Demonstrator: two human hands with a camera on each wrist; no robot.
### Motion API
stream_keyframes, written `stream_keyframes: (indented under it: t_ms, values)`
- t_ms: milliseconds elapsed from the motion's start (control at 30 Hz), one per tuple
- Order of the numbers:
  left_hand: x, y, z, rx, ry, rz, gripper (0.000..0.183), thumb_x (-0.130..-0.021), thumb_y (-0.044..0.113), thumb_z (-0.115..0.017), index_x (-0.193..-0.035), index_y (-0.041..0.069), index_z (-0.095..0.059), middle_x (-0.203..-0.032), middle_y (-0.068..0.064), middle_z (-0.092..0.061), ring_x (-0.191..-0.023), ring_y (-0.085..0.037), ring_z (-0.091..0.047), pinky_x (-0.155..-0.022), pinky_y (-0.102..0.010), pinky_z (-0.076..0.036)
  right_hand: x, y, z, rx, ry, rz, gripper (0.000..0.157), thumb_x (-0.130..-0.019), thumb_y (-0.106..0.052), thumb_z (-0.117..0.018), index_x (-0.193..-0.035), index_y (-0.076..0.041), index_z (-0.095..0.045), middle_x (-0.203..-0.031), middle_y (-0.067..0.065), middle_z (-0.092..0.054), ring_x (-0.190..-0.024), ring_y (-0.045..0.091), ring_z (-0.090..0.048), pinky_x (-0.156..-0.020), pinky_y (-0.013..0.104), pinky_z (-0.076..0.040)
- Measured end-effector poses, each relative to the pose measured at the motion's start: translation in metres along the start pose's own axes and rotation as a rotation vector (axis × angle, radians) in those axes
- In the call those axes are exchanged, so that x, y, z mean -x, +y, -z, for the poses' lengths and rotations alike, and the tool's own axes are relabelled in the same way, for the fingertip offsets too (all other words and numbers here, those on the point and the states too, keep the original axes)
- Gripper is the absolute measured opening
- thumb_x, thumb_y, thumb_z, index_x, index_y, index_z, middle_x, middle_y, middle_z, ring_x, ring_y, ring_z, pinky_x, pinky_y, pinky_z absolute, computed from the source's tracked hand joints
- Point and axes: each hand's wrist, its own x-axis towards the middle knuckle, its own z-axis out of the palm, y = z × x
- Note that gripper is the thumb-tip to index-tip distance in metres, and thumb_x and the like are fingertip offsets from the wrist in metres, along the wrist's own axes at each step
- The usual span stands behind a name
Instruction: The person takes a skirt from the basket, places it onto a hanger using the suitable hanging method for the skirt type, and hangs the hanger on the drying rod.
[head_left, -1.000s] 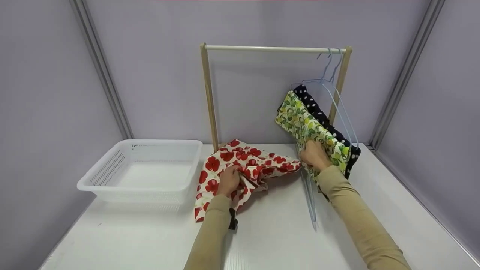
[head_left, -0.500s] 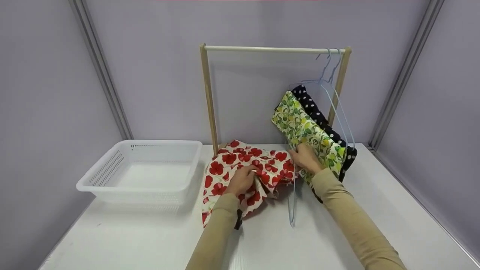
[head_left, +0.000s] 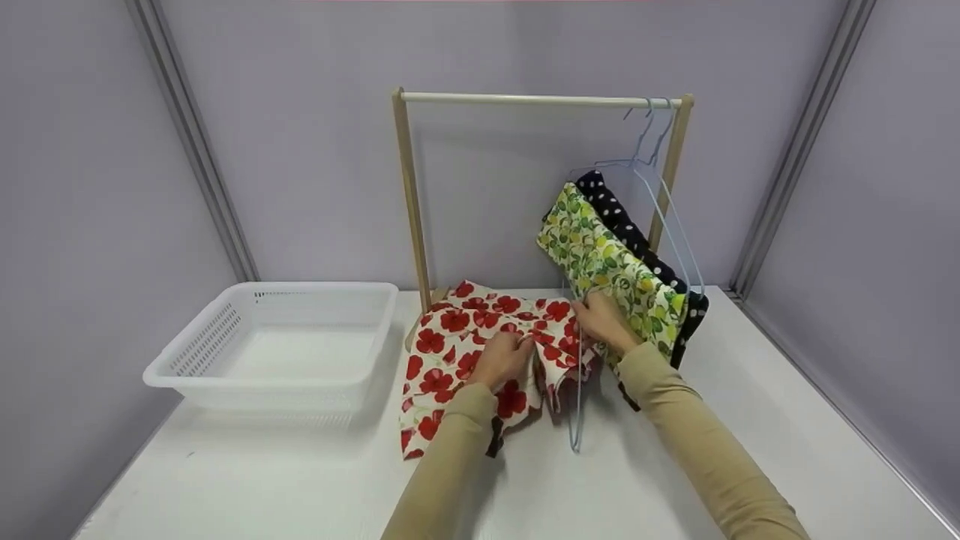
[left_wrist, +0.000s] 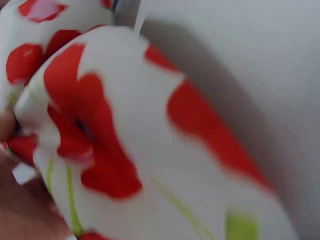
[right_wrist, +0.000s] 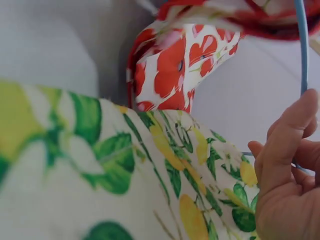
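My left hand (head_left: 501,363) pinches the edge of a white garment with red flowers (head_left: 439,341), which lies bunched on the table. A buttonhole shows in its cloth in the left wrist view, and a button (right_wrist: 180,65) in the right wrist view. My right hand (head_left: 604,324) grips a light blue wire hanger (right_wrist: 303,47), held on end beside the garment. The hanger's lower end (head_left: 575,442) points toward me, in front of the red-flowered cloth. Right behind the right hand hangs a lemon-print garment (head_left: 600,251), partly covered by that hand.
A rack with a white rail (head_left: 525,99) and wooden posts (head_left: 412,202) stands at the back. Blue hangers (head_left: 646,142) at its right end bear the lemon-print garment and a black polka-dot garment (head_left: 616,217). A white plastic basket (head_left: 270,384) stands at left.
My left hand has moved right with the garment's edge, bringing the cloth toward the hanger. My right hand has shifted left with the hanger, which now overlaps the red-flowered cloth.
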Motion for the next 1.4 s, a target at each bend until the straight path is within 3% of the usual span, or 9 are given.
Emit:
stream_keyframes:
  t_ms: [133, 233, 333, 533, 667, 833, 967, 1100, 1400]
  values:
    - [0.001, 0.007, -0.009, -0.262, 0.062, 0.041, 0.043, -0.099, 0.034, -0.057, -0.063, 0.011, -0.055, -0.083, -0.009, -0.061, -0.08, -0.023, -0.058, -0.066, -0.034, -0.048, 0.0, -0.004, -0.001, -0.008, 0.018, -0.02, 0.043, -0.104, -0.023, -0.044, -0.069, -0.005, -0.061, -0.064, 0.015, -0.065, -0.041, 0.016, -0.055, -0.054, 0.047, -0.056]
    - [0.001, 0.01, -0.014, -0.361, 0.053, 0.08, 0.037, -0.095, 0.039, -0.063, -0.076, 0.008, -0.066, -0.115, -0.017, -0.061, -0.109, -0.032, -0.055, -0.086, -0.044, -0.052, 0.0, -0.005, 0.0, -0.015, 0.018, -0.042, 0.043, -0.103, -0.023, -0.043, -0.066, -0.007, -0.06, -0.061, 0.009, -0.063, -0.041, 0.014, -0.052, -0.055, 0.048, -0.056]
    - [0.003, 0.012, -0.017, -0.422, 0.029, 0.069, 0.034, -0.092, 0.043, -0.066, -0.09, 0.009, -0.071, -0.125, -0.018, -0.057, -0.119, -0.034, -0.051, -0.091, -0.049, -0.051, -0.001, -0.005, 0.0, -0.016, -0.001, -0.06, 0.042, -0.103, -0.024, -0.043, -0.069, -0.007, -0.061, -0.062, 0.007, -0.063, -0.043, 0.015, -0.053, -0.056, 0.048, -0.057]
    - [0.009, 0.013, -0.02, -0.468, -0.149, -0.064, 0.035, -0.091, 0.037, -0.066, -0.121, 0.02, -0.067, -0.123, -0.008, -0.059, -0.112, -0.025, -0.056, -0.094, -0.045, -0.05, -0.001, -0.004, 0.001, -0.01, -0.035, -0.056, 0.042, -0.105, -0.023, -0.044, -0.077, 0.0, -0.065, -0.062, 0.009, -0.063, -0.041, 0.012, -0.051, -0.05, 0.04, -0.054]
    - [0.015, 0.015, -0.023, -0.43, -0.273, -0.094, 0.038, -0.091, 0.036, -0.068, -0.127, 0.025, -0.066, -0.119, 0.001, -0.063, -0.107, -0.018, -0.06, -0.094, -0.037, -0.051, -0.001, -0.004, 0.001, 0.017, -0.039, -0.068, 0.044, -0.105, -0.024, -0.043, -0.076, 0.002, -0.065, -0.067, 0.015, -0.066, -0.04, 0.01, -0.05, -0.049, 0.037, -0.052]
    - [0.015, 0.016, -0.034, -0.648, -0.187, -0.158, 0.023, -0.098, 0.034, -0.059, -0.11, 0.023, -0.075, -0.113, -0.003, -0.065, -0.103, -0.022, -0.059, -0.086, -0.042, -0.054, -0.002, -0.005, -0.001, 0.016, -0.046, -0.085, 0.044, -0.105, -0.025, -0.043, -0.072, -0.004, -0.063, -0.064, 0.012, -0.064, -0.041, 0.012, -0.052, -0.051, 0.042, -0.055]
    - [0.012, 0.016, -0.041, -0.808, -0.122, -0.151, 0.02, -0.093, 0.032, -0.063, -0.096, 0.018, -0.076, -0.11, -0.008, -0.065, -0.101, -0.026, -0.058, -0.082, -0.048, -0.054, -0.002, -0.006, -0.003, 0.024, -0.05, -0.094, 0.045, -0.105, -0.027, -0.043, -0.074, -0.001, -0.064, -0.06, 0.007, -0.061, -0.042, 0.013, -0.053, -0.052, 0.043, -0.056]
    - [0.012, 0.019, -0.041, -0.696, -0.138, -0.124, 0.025, -0.089, 0.038, -0.067, -0.102, 0.017, -0.075, -0.107, -0.005, -0.064, -0.101, -0.022, -0.057, -0.085, -0.045, -0.052, -0.002, -0.008, -0.005, 0.004, -0.051, -0.108, 0.041, -0.105, -0.027, -0.043, -0.082, 0.002, -0.062, -0.062, 0.008, -0.064, -0.042, 0.013, -0.053, -0.05, 0.039, -0.056]
    - [0.011, 0.022, -0.018, -0.312, -0.37, 0.01, 0.034, -0.091, 0.038, -0.063, -0.12, 0.021, -0.066, -0.107, 0.001, -0.064, -0.094, -0.017, -0.061, -0.086, -0.038, -0.052, -0.002, -0.009, -0.011, -0.031, -0.058, -0.119, 0.029, -0.103, -0.024, -0.049, -0.088, -0.001, -0.059, -0.076, 0.019, -0.068, -0.044, 0.015, -0.056, -0.053, 0.04, -0.057]
